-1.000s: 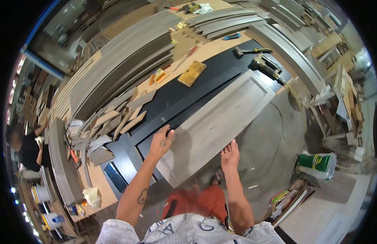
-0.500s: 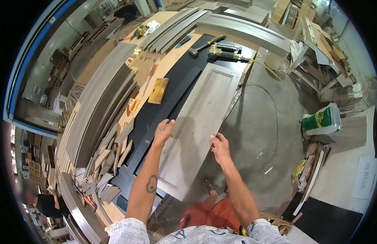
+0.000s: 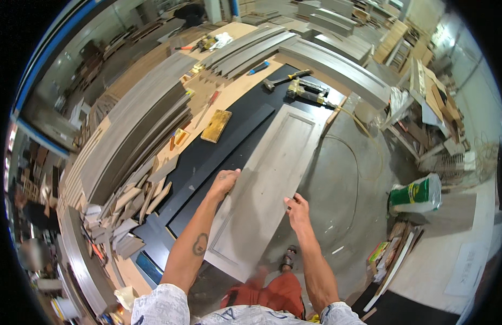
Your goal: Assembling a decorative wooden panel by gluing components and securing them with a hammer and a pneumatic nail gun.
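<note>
A long grey wooden cabinet door point(image 3: 272, 165) with a recessed centre panel lies in front of me, its near end jutting past the black bench surface point(image 3: 237, 149). My left hand point(image 3: 225, 183) is closed on the door's left long edge, thumb along the rim. On the opposite long edge, my right hand point(image 3: 298, 210) has its fingers curled round the side. Beyond the far end lie a yellow-black nail gun point(image 3: 308, 93) with a hose and a hammer point(image 3: 286, 79). A worn yellowish wood block point(image 3: 216, 126) rests left of the door.
Offcuts point(image 3: 134, 203) and stacked grey mouldings point(image 3: 145, 127) crowd the left. More grey panels point(image 3: 337, 67) line the bench's far side. A red-handled chisel-like tool point(image 3: 212, 99) and a blue-handled tool point(image 3: 258, 67) lie about. On the floor at right stands a green-and-white sack point(image 3: 416, 193).
My view has shifted, so the bench sits lower in the picture. Both hands stay at the door's edges; the left fingers look more tightly folded.
</note>
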A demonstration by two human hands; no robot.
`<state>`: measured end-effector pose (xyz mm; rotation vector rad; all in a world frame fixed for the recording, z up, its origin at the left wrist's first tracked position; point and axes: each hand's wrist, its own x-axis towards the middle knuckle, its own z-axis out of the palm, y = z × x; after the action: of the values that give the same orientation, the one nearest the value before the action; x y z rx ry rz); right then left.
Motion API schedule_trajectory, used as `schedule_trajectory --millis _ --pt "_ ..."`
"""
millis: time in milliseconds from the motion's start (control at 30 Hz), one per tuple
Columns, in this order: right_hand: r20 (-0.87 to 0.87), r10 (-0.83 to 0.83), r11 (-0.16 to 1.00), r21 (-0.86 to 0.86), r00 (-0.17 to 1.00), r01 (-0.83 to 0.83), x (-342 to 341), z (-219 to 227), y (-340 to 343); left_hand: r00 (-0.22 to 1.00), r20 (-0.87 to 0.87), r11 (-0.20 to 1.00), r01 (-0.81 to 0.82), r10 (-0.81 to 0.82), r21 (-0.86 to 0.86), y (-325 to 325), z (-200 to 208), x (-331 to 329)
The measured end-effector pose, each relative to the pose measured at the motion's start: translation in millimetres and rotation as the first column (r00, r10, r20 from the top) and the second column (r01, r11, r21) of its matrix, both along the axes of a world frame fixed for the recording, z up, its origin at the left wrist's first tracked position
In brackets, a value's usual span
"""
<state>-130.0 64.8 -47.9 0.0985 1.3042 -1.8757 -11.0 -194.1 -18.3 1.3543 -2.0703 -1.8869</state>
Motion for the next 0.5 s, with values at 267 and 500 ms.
schedule_trajectory --millis 267,500 --pt "-0.044 0.151 0.988 0.018 0.988 -0.15 -60.2 27.4 54.6 0.965 -0.158 0.936 -0.151 0.209 0.318 73.9 13.2 -11.4" --pt "-0.168 0.443 0.892 -0.02 0.881 -0.452 -144.5 82.3 74.7 0.822 -0.297 0.818 -0.309 0.486 0.485 149.7 56.2 -29.0"
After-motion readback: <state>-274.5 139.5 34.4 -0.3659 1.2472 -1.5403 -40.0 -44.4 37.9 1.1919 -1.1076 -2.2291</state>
